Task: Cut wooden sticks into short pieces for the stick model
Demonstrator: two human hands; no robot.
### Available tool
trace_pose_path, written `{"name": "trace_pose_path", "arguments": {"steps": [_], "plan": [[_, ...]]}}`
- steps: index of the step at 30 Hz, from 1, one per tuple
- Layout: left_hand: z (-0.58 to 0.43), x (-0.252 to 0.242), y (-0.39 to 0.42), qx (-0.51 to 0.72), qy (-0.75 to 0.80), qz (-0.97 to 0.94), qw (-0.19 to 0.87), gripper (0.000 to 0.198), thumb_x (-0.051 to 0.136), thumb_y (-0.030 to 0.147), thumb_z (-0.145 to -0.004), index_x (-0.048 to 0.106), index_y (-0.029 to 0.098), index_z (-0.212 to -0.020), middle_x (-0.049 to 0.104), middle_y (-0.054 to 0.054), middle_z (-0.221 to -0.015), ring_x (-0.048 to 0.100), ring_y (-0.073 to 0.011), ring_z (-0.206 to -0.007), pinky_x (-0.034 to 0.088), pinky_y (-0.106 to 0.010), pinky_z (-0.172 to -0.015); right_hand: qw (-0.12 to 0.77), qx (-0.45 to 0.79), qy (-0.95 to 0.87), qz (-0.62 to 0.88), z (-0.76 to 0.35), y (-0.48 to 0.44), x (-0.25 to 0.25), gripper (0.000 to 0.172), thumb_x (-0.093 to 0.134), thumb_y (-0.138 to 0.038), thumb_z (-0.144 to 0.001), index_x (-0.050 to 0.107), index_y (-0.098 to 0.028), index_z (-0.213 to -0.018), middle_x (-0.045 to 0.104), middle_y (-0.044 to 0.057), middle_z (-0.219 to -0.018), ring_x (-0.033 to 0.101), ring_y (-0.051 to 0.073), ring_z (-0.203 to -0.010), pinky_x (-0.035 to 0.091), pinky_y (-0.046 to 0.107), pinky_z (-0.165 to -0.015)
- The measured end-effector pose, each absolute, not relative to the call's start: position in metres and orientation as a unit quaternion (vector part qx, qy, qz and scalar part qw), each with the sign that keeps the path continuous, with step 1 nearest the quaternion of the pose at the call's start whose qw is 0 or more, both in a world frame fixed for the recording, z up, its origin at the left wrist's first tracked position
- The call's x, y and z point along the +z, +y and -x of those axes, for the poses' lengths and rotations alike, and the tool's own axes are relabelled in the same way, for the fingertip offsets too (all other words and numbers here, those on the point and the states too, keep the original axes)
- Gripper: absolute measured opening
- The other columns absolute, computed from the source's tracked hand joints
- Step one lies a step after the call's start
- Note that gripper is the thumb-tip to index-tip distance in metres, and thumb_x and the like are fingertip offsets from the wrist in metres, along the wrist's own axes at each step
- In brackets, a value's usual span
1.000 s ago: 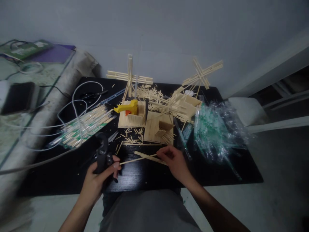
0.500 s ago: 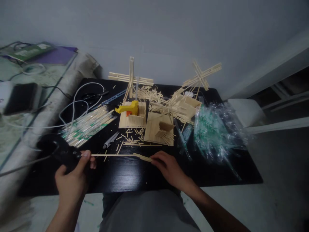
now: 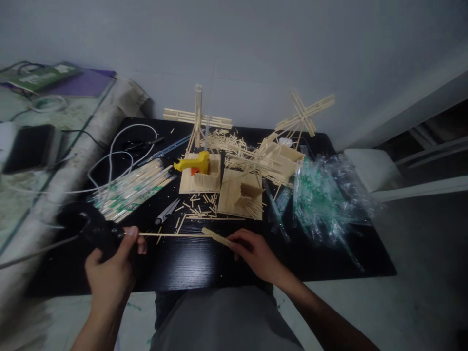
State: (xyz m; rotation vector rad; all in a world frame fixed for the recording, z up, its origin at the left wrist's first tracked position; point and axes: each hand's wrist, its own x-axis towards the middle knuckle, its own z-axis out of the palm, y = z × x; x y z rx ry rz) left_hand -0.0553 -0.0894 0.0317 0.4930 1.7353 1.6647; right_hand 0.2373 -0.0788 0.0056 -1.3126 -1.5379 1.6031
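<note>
My left hand [image 3: 111, 268], at the lower left, pinches a thin wooden stick [image 3: 171, 235] between thumb and fingers. The stick reaches right, its far end at a short flat piece made of thin sticks [image 3: 216, 236]; I cannot tell if they touch. My right hand [image 3: 258, 256] grips that piece by its right end, fingers closed. Both hands are just above the front of the black table [image 3: 186, 273]. A blurred black object [image 3: 97, 231] is right by my left hand; its kind and whether the hand touches it are unclear.
A yellow glue gun [image 3: 193, 164] rests on a wooden base [image 3: 188, 183]. Beside it stands another base [image 3: 230, 195], with stick windmill models [image 3: 198, 117] behind. Packed sticks [image 3: 135, 187], scissors [image 3: 167, 212] and a white cable [image 3: 111, 165] lie left; crumpled plastic wrappers [image 3: 325, 200] lie right.
The flat stick piece in my right hand has tipped slightly, its left end now a little higher. Both hands keep their holds and have barely moved.
</note>
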Motion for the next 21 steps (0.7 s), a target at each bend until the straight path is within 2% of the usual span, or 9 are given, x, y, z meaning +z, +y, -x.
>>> {"name": "trace_pose_path", "arguments": {"steps": [6, 12, 18, 21], "plan": [[0.064, 0.024, -0.091, 0.609, 0.695, -0.222, 0.311, 0.032, 0.091, 0.038, -0.07, 0.068, 0.018, -0.08, 0.062, 0.002, -0.07, 0.055, -0.0128, -0.06, 0.047, -0.028, -0.055, 0.28, 0.586, -0.593, 0.476, -0.238, -0.077, 0.001, 0.012, 0.069, -0.026, -0.095, 0.078, -0.022, -0.101, 0.068, 0.001, -0.092, 0.063, 0.013, -0.072, 0.048, 0.026, -0.068], [0.075, 0.023, -0.082, 0.539, 0.72, -0.303, 0.316, 0.034, 0.089, 0.045, -0.072, 0.068, 0.018, -0.077, 0.061, 0.002, -0.069, 0.056, -0.0129, -0.062, 0.047, -0.026, -0.058, 0.282, 0.576, -0.608, 0.468, -0.239, -0.076, 0.001, 0.009, 0.073, -0.024, -0.092, 0.08, -0.022, -0.098, 0.07, 0.003, -0.094, 0.065, 0.015, -0.079, 0.05, 0.027, -0.072], [0.056, 0.025, -0.075, 0.473, 0.72, -0.346, 0.372, 0.04, 0.085, 0.052, -0.072, 0.065, 0.017, -0.071, 0.054, 0.003, -0.056, 0.049, -0.0121, -0.052, 0.041, -0.025, -0.05, 0.298, 0.557, -0.613, 0.474, -0.229, -0.076, 0.002, 0.008, 0.073, -0.021, -0.092, 0.08, -0.021, -0.096, 0.07, 0.003, -0.092, 0.066, 0.016, -0.082, 0.05, 0.028, -0.076], [0.041, 0.021, -0.077, 0.428, 0.726, -0.353, 0.407, 0.044, 0.085, 0.057, -0.069, 0.066, 0.017, -0.074, 0.053, 0.004, -0.054, 0.046, -0.011, -0.048, 0.036, -0.023, -0.046, 0.304, 0.544, -0.613, 0.486, -0.225, -0.075, 0.001, 0.005, 0.075, -0.02, -0.091, 0.079, -0.021, -0.092, 0.071, 0.002, -0.091, 0.067, 0.017, -0.085, 0.051, 0.029, -0.08]]}}
